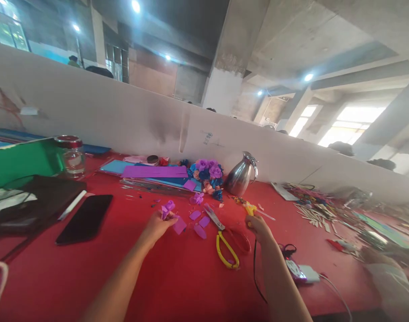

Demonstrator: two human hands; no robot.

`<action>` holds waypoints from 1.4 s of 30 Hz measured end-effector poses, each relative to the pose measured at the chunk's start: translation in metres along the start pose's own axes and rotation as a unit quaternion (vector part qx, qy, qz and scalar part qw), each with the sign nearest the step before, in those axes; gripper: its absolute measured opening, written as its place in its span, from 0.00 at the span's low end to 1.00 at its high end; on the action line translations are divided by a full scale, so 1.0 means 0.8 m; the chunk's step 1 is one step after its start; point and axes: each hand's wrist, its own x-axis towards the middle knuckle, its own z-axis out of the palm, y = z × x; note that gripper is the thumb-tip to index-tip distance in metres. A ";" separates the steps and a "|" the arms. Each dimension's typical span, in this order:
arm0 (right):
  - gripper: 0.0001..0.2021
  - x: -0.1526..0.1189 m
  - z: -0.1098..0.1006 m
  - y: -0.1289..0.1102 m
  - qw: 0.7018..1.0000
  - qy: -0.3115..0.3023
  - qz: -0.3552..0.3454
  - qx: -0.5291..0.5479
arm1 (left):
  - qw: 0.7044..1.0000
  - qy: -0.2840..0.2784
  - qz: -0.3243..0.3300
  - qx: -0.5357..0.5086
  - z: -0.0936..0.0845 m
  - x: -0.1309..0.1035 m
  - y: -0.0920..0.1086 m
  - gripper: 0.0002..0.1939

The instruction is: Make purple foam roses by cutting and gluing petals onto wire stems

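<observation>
My left hand (159, 226) pinches a small purple paper flower (168, 207) at the middle of the red table. A purple paper square (179, 225) lies at its fingertips. To the right, my right hand (259, 226) is closed round a yellow glue gun (250, 209) with a dark cord hanging down. Between the hands lie several cut purple petals (200, 230) and scissors (227, 246) with yellow and red handles, apart from both hands. A purple flower (197, 198) rests behind the petals.
Behind are purple paper strips (154, 171), a flower bunch (209, 172) and a steel jug (240, 174). A phone (85, 219), jar (73, 157) and green box (26, 163) stand left. Right are a power strip (295, 269), sticks (313, 214) and another person's blurred arm (389, 273).
</observation>
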 end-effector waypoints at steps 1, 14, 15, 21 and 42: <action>0.06 -0.005 -0.002 -0.003 0.999 -0.014 -0.002 0.044 | 1.000 -0.009 -0.001 0.003 0.000 -0.002 0.002 0.10; 0.19 -0.109 0.032 -0.060 0.954 -0.174 0.006 0.244 | 0.993 -0.051 -0.010 0.108 0.008 0.006 -0.020 0.06; 0.19 -0.117 0.035 -0.061 0.957 -0.175 0.001 0.231 | 0.992 -0.048 -0.016 0.119 0.009 0.006 -0.019 0.06; 0.18 -0.149 0.044 -0.058 0.960 -0.216 0.040 0.175 | 0.987 -0.048 -0.005 0.155 0.012 0.003 -0.011 0.07; 0.10 -0.168 0.103 -0.016 0.952 -0.287 -0.082 -0.074 | 0.983 -0.069 -0.020 0.166 0.014 -0.003 -0.007 0.05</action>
